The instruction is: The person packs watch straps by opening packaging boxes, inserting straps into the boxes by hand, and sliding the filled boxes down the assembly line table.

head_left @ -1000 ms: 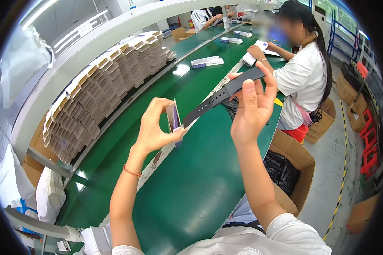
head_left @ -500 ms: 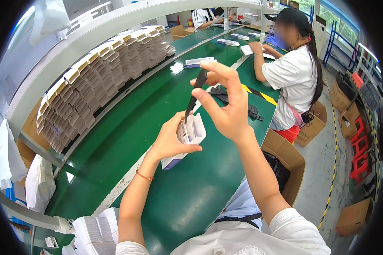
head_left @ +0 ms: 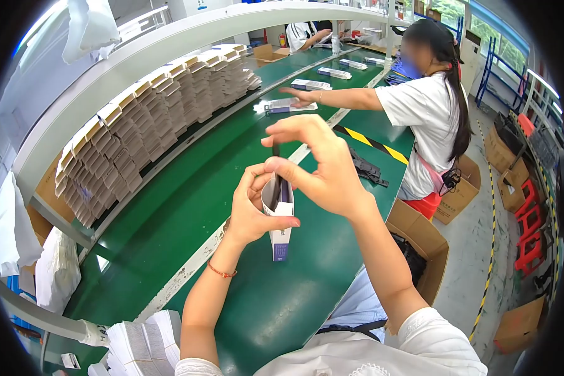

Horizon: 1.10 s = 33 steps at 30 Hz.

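My left hand (head_left: 247, 210) is wrapped round a slim white and purple carton (head_left: 282, 238), its open end facing up toward me. A thin black strip-shaped piece (head_left: 276, 188) stands partly inside that opening. Above it, my right hand (head_left: 329, 166) pinches the upper end of the piece between thumb and fingers. What kind of part the black piece is, I cannot make out. Some white and purple material shows inside the carton beside it. Several similar black pieces (head_left: 370, 170) lie on the green table to the right of my right hand.
Stacked unfilled cartons (head_left: 138, 119) line the left side. A co-worker (head_left: 426, 106) reaches an arm across to a carton (head_left: 291, 108) on the green surface (head_left: 163, 207); more cartons lie beyond. At right stands a cardboard box (head_left: 435, 250) with black items; bundled white paper (head_left: 141, 341) sits lower left.
My right hand has lowered the black piece further into the carton, and the carton has turned more upright. The co-worker's arm has stretched out to a carton on the green surface.
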Available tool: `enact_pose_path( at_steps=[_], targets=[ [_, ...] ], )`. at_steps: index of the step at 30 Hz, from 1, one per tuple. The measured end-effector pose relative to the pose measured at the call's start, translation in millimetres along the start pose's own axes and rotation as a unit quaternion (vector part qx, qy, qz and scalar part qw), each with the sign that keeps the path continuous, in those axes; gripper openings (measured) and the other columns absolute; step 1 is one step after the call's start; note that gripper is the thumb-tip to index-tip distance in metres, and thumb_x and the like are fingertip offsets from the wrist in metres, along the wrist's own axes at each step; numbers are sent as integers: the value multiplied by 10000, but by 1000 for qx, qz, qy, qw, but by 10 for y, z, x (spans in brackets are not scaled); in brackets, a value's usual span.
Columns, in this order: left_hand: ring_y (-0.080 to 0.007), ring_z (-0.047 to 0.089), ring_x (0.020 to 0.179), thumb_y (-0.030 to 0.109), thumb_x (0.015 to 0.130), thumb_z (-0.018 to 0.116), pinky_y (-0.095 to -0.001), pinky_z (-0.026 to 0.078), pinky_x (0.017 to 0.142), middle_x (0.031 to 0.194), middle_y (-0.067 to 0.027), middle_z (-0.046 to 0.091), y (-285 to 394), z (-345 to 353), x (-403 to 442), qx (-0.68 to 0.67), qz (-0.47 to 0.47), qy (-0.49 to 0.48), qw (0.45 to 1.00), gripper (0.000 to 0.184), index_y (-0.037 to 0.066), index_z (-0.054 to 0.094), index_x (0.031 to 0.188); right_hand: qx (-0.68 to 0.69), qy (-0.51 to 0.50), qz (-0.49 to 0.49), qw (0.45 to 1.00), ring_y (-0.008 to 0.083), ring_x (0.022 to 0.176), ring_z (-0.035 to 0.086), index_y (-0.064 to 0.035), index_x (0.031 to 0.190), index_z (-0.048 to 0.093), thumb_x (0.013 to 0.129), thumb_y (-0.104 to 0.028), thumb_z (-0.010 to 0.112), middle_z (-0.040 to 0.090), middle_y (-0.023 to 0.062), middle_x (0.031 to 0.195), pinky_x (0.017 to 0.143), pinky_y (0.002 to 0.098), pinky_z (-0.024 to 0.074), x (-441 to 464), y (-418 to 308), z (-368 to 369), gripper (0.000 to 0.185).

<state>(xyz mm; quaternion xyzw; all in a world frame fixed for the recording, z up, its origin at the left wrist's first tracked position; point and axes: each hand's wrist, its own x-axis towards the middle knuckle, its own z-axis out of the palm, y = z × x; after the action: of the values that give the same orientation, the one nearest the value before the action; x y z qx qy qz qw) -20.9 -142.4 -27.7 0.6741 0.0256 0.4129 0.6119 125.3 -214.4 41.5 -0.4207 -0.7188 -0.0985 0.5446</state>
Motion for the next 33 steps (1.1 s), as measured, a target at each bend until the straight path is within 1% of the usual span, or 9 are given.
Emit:
enact_pose_path(
  at_steps=[2,9,10,13,17,19,21,29,33],
  targets=[
    [-190,578,1022,33,511,880,-296,510,838,1104,-137,574,4,-28,7,-1,-10,-7,1000,859,14,371,1203,-18,-27,-1,999,217,1047,542,-34,1068,581,814,-168,631,644,77,1004,888,347,422,24,-18,7,292],
    [-182,584,975,106,479,893,-291,463,851,1075,-119,575,69,-100,28,13,-19,3,1000,882,18,403,1207,-23,32,85,996,192,942,602,-24,1061,579,821,-133,615,648,93,977,863,312,432,-103,183,-163,266],
    [-179,574,964,131,489,891,-294,459,842,1060,-105,571,112,-190,58,157,-11,-11,987,856,31,423,1199,-41,32,110,993,214,928,603,-12,1045,572,820,-124,609,651,109,963,848,312,442,-153,292,-180,254],
    [-213,542,894,239,509,847,-299,453,769,1007,-84,524,270,-440,152,505,15,-27,863,767,58,483,1160,-148,25,196,969,251,886,621,1,997,584,801,-117,616,658,133,927,808,329,466,-413,764,-225,230],
    [-349,527,1005,67,516,739,-402,460,822,1068,-140,517,1,-1228,28,728,-136,-106,663,696,79,449,1148,-166,16,334,928,297,840,630,7,940,599,774,-125,636,662,148,883,773,358,484,-953,1445,-174,215],
    [-335,412,1217,104,523,776,-471,364,1000,1250,-152,469,-353,-1703,-190,793,-188,-120,567,784,73,429,1226,-210,-20,393,895,330,874,587,-29,904,605,750,-152,652,650,148,900,750,440,470,-1230,1677,-43,202],
    [-330,300,1318,181,550,806,-545,243,1069,1393,-155,365,-154,-1294,-128,757,-343,-124,542,880,75,381,1313,-253,-24,401,880,346,874,577,-43,919,604,733,-166,677,635,154,904,766,445,469,-1395,1842,140,235],
    [-324,391,1265,363,783,655,-532,235,1067,1364,-170,420,-84,-311,138,526,-203,-222,795,695,54,388,1344,-413,83,407,810,291,928,500,-84,904,598,738,-146,682,517,98,954,793,404,419,-1560,1994,580,197],
    [-328,413,1244,358,807,635,-489,252,1073,1336,-180,448,49,-94,176,499,-176,-225,818,668,42,387,1341,-433,58,374,818,285,882,525,-67,898,580,756,-123,654,538,97,909,754,395,439,-1623,2020,519,170]
  ],
)
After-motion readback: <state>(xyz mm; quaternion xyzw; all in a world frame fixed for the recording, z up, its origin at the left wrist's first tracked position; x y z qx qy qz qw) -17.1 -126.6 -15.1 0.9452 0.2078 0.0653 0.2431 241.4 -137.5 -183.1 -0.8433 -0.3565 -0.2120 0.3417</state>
